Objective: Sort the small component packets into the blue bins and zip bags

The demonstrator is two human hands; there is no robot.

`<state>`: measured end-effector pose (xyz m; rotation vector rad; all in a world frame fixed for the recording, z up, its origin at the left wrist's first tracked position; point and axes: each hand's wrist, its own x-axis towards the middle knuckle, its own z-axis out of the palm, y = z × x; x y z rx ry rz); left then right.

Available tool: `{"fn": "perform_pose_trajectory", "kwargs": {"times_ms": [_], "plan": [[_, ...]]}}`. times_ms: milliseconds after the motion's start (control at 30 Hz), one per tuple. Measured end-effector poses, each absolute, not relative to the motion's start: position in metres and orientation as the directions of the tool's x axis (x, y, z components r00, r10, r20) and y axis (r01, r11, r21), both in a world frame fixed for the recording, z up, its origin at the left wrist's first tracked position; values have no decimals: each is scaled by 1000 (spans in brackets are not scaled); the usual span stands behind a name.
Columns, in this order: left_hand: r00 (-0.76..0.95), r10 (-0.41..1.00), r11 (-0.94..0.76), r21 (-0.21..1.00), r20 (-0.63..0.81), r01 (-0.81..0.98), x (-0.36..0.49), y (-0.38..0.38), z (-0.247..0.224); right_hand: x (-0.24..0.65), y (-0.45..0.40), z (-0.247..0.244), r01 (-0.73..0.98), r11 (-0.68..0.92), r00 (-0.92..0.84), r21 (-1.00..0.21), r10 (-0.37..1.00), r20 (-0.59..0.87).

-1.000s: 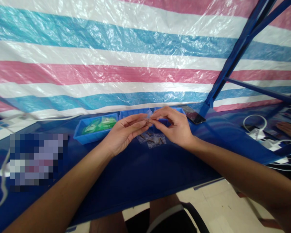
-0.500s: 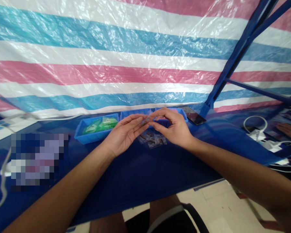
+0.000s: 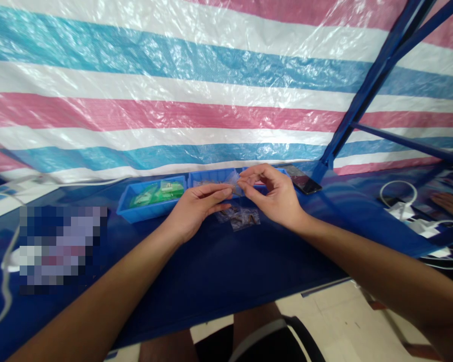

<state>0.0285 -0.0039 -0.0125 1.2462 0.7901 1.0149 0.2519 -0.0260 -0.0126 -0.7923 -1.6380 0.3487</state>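
Head view: hands (image 3: 191, 210) (image 3: 275, 195) pinch bag (image 3: 234, 180), front edge (image 3: 211, 317) distant.

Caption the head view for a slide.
Left hand and right hand pinch clear plastic near small packets on a blue tabletop.

The table (image 3: 181, 286) (blue-covered) bears 3 bins (image 3: 147, 211), bags (image 3: 245, 219), a phone (image 3: 305, 181).

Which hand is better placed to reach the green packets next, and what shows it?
Probably the left hand: it is nearer the blue bin holding the green packets; the right hand is farther away. Both seem to pinch a clear bag, so the left would need freeing first.
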Motion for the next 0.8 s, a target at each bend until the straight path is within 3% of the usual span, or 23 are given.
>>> {"fn": "perform_pose_trajectory", "kwargs": {"times_ms": [367, 567, 700, 800], "plan": [[386, 904, -214, 976, 183, 39, 30, -6, -7, 252, -25, -15, 245, 702, -77, -669, 702, 708], [251, 913, -324, 945, 322, -35, 28, -7, -1, 252, -20, -20, 186, 671, -121, -718, 741, 661], [93, 853, -517, 807, 513, 285, 19, -6, 4, 252, -19, -19, 244, 688, -150, -683, 723, 674], [219, 754, -627, 579, 620, 521, 7, 5, 3, 253, -21, -18, 324, 711, -217, -624, 698, 682]]}}
